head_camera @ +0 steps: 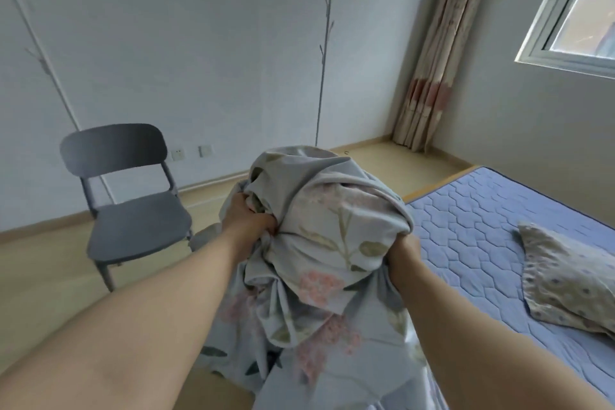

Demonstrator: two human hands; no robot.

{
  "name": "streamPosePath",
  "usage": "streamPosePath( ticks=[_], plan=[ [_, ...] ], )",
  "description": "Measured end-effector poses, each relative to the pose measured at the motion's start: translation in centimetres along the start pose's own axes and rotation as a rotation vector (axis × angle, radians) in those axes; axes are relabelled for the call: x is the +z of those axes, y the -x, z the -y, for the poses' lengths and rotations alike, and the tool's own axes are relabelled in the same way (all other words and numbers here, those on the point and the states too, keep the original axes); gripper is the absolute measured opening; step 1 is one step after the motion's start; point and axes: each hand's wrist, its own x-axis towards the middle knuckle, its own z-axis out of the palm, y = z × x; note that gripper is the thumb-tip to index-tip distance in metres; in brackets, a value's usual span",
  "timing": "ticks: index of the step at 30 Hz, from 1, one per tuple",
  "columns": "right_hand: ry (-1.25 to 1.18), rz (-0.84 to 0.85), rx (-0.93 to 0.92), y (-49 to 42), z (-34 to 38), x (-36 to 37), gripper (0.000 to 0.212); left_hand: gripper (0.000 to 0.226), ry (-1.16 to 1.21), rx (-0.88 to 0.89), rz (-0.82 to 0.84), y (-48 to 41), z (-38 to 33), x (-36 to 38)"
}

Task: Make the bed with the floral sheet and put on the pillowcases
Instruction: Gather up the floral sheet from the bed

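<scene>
the floral sheet (332, 236) is held up in the air as a big bunched bundle, in front of the person and beside the left edge of the bed (492, 223). its lower part hangs down in folds toward the bottom of the view. the left hand (248, 218) grips a fold on the left side of the bundle, with the fingers curled into the cloth. the right hand (404, 255) grips the right side lower down, and its fingers are mostly hidden in the fabric. both forearms are bare and stretched forward. the bed shows a blue quilted mattress with no sheet on it. a dotted pillow (569, 280) lies on the mattress, to the right of the bundle. a grey chair (129, 196) stands on the wooden floor at the left, near the wall. a curtain (432, 76) hangs in the corner beside the window (572, 7).
</scene>
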Motion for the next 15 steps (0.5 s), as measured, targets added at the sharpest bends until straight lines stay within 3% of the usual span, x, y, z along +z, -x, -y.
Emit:
streamPosePath(
  ticks=[9, 15],
  plan=[
    [-0.012, 0.378, -0.173, -0.5, 1.1, 11.8, 0.025, 0.088, 0.031, 0.099, -0.235, -3.9, -1.3, -9.0],
    [0.083, 0.41, -0.242, -4.9, 3.1, 19.9, 0.038, 0.075, 0.021, 0.067, -0.32, -11.1, -2.3, -12.1]
  ],
)
